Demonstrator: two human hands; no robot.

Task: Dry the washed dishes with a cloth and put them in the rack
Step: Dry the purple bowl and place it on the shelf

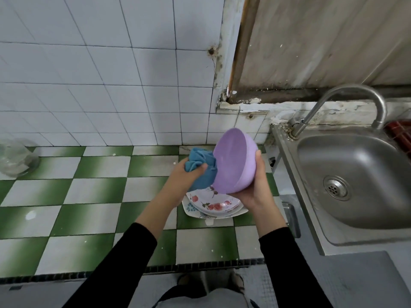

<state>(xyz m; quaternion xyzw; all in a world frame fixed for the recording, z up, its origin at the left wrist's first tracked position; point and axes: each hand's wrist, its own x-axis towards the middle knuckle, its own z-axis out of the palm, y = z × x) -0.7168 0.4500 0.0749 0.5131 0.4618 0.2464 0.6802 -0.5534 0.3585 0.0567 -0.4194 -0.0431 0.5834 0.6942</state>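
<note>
Above stacked flowered plates (213, 206) on the green-checked tiled counter (100, 190), the right hand (255, 190) cradles a tipped lilac plastic bowl (235, 161), fingers curled under it, while the left hand (183, 177) clenches a bunched blue cloth (200, 160), seemingly touching its rim

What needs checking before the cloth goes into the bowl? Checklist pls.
1. Right hand grips the purple bowl, thumb up its side: ok.
2. Left hand holds the blue cloth bunched: ok.
3. Bowl's opening is tilted toward the cloth: ok.
4. Bowl is held above the stacked plates: ok.
5. Bowl's inside is dry: cannot tell.
6. Rack has space: cannot tell. Only a red crate corner shows behind the sink.
</note>
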